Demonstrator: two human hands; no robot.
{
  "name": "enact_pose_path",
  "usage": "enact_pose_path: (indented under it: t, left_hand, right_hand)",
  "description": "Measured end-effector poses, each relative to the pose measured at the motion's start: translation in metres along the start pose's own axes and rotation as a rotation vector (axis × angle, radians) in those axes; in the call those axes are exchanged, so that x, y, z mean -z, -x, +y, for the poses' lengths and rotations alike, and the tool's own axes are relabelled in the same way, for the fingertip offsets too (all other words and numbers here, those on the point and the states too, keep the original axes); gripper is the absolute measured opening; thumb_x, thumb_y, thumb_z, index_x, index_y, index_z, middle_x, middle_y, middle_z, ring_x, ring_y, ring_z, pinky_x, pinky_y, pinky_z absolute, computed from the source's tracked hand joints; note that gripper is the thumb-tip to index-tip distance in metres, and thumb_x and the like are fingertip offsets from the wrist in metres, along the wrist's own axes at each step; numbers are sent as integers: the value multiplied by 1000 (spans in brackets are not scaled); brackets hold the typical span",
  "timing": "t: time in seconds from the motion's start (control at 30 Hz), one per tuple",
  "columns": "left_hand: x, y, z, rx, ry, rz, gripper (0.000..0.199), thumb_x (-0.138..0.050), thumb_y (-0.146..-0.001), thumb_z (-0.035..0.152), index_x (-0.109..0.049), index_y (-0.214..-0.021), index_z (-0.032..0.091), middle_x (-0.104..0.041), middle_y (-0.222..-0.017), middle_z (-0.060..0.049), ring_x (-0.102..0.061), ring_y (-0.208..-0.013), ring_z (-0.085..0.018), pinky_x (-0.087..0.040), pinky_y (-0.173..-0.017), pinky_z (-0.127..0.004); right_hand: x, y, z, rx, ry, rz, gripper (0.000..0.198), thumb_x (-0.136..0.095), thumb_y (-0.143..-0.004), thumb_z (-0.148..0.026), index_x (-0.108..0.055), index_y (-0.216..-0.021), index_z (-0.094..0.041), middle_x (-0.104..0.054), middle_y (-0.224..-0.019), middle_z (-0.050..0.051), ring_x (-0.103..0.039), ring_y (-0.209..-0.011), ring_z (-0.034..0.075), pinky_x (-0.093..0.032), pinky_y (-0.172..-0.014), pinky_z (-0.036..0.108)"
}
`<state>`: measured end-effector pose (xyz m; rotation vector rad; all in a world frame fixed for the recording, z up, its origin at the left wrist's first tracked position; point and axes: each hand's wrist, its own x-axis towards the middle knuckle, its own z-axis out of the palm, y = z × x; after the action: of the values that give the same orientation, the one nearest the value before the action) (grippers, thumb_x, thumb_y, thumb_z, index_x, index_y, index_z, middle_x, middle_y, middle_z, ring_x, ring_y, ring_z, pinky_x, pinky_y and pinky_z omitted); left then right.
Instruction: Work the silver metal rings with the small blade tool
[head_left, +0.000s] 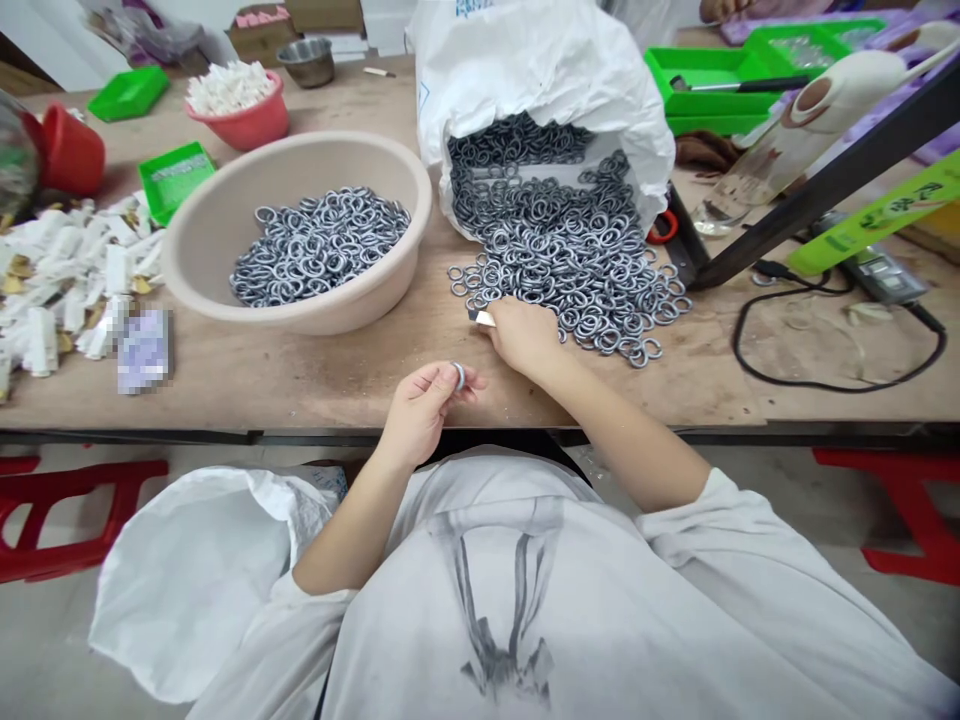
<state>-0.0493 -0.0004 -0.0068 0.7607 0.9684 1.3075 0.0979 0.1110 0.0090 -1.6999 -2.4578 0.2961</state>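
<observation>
My left hand (417, 408) is above the table's front edge, its thumb and fingers closed on a grey metal ring (459, 377). Farther right, my right hand (523, 338) rests at the near edge of a heap of loose grey rings (559, 245). It grips a small white-handled tool with a dark end (482, 318); most of the tool is hidden by the fingers, so its kind does not show. The heap spills from a white sack (544, 60) lying on its side. Left of it, a wide beige basin (300, 318) holds many similar rings.
White pieces (56, 290) are piled at the left. Behind the basin are a red bowl (255, 125), a green tray (169, 205) and a metal bowl (306, 62). On the right stand a dark bar (832, 185), a spray bottle (810, 120) and a black cable (817, 382).
</observation>
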Motion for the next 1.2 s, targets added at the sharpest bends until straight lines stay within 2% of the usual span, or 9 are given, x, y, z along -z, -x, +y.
enact_pose_path:
  t: [0.13, 0.3, 0.4, 0.5, 0.6, 0.67, 0.9, 1.07, 1.2]
  left_hand:
    - [9, -9, 2, 17, -5, 60, 41, -84, -68, 35, -74, -103, 17, -73, -86, -4, -65, -69, -11, -52, -70, -23]
    - [0, -7, -2, 38, -218, -68, 33, -77, -76, 47, -70, -79, 14, -63, -70, -1, -51, -56, -8, -41, -54, -20]
    - [-10, -5, -6, -18, -277, -96, 45, -71, -81, 57, -63, -67, 14, -58, -62, -1, -46, -54, -8, -34, -49, -21]
    - [-19, -4, -7, 58, -111, -40, 50, -66, -83, 59, -55, -60, 16, -49, -54, 1, -39, -47, -8, -27, -44, -22]
    - [-26, -2, -5, 259, 129, -45, 54, -54, -91, 57, -44, -55, 18, -35, -48, 4, -29, -40, -7, -25, -41, -22]
    - [-29, 0, -5, 331, 203, -47, 56, -47, -95, 55, -39, -53, 19, -30, -46, 4, -27, -39, -7, -26, -41, -22]
    - [-27, 4, -12, 255, 84, -127, 44, -67, -84, 50, -46, -64, 17, -38, -55, 5, -32, -45, -6, -29, -45, -19]
    - [-30, 2, -11, 211, 121, -17, 39, -66, -83, 42, -42, -64, 19, -35, -53, 7, -30, -43, -5, -27, -43, -18]
    - [-34, 4, -12, 166, 100, 60, 33, -64, -81, 33, -42, -61, 19, -35, -52, 6, -31, -43, -5, -28, -44, -19]
  right_hand:
    - [12, 22, 2, 154, -439, -45, 22, -52, -97, -31, -64, -84, -17, -70, -87, 5, -58, -77, 17, -36, -66, 27]
    - [22, 54, 2, 235, -776, -207, 24, -54, -93, -31, -57, -73, -19, -61, -72, -1, -52, -67, 13, -34, -62, 25]
    - [12, 59, -4, 171, -876, -122, 22, -56, -92, -32, -56, -73, -20, -59, -67, -2, -52, -65, 14, -37, -62, 26]
    - [-4, 61, -11, 143, -1030, 62, 21, -55, -94, -39, -59, -84, -21, -63, -72, -1, -57, -69, 15, -43, -68, 28]
    - [-11, 66, -14, 172, -988, 253, 28, -58, -93, -48, -62, -99, -20, -67, -83, 2, -60, -75, 16, -44, -72, 29]
    - [-10, 69, -13, 223, -905, 272, 34, -63, -90, -52, -64, -101, -20, -68, -86, 3, -61, -77, 17, -43, -72, 29]
    - [-3, 63, -4, 190, -1170, -124, 47, -51, -92, -66, -59, -87, -20, -65, -69, 0, -60, -62, 16, -45, -62, 29]
    - [-7, 74, 2, 226, -725, 274, 47, -48, -94, -63, -61, -85, -19, -61, -75, 3, -53, -69, 16, -35, -65, 29]
    - [-4, 86, 3, 350, -522, 230, 45, -44, -98, -56, -57, -75, -20, -57, -71, 3, -46, -67, 16, -29, -64, 30]
